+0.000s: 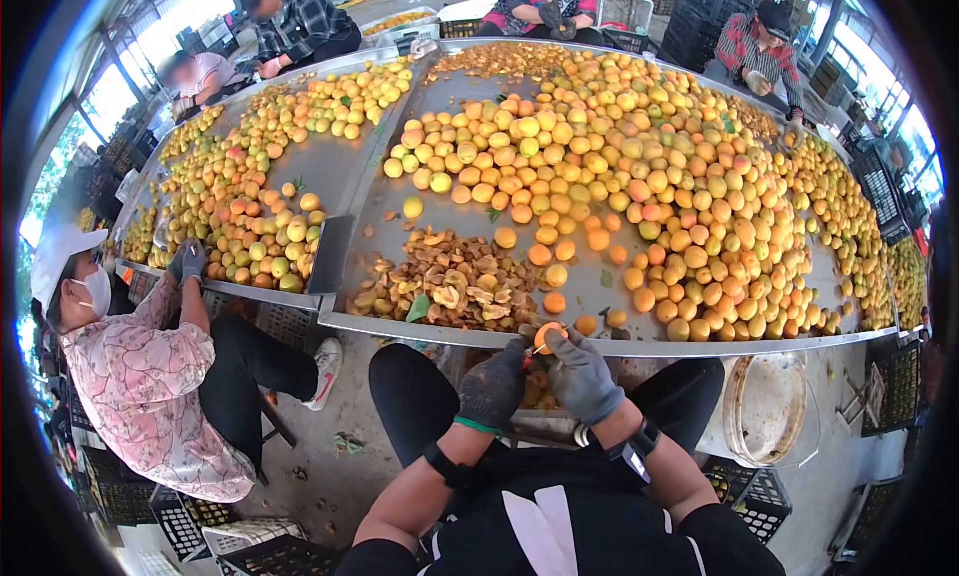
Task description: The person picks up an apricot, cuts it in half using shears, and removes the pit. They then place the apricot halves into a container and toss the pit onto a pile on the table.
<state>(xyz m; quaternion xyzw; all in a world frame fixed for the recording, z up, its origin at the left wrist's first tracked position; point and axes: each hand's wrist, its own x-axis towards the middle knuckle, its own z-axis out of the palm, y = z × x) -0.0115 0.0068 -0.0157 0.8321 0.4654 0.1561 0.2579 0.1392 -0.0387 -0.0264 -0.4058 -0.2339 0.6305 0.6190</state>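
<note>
My right hand (584, 378), in a grey work glove, is closed on an orange apricot (547, 334) just over the table's near edge. Close beside it, the fingers of my left hand (491, 388), in a darker glove with a green cuff, are drawn together against the fruit. A thin light sliver shows between the two hands, too small to name. Just beyond my hands lies a heap of brownish apricot pieces (455, 284) with a green leaf (418, 308) on it. Whole apricots (699, 226) cover much of the metal table (372, 191) beyond and to the right.
A co-worker in a pink floral top (140, 386) sits at the left with gloved hands by the fruit. Other people work along the far side. A white bucket (764, 411) stands by my right knee, and black crates (759, 496) sit on the floor. A raised metal divider (333, 254) splits the table.
</note>
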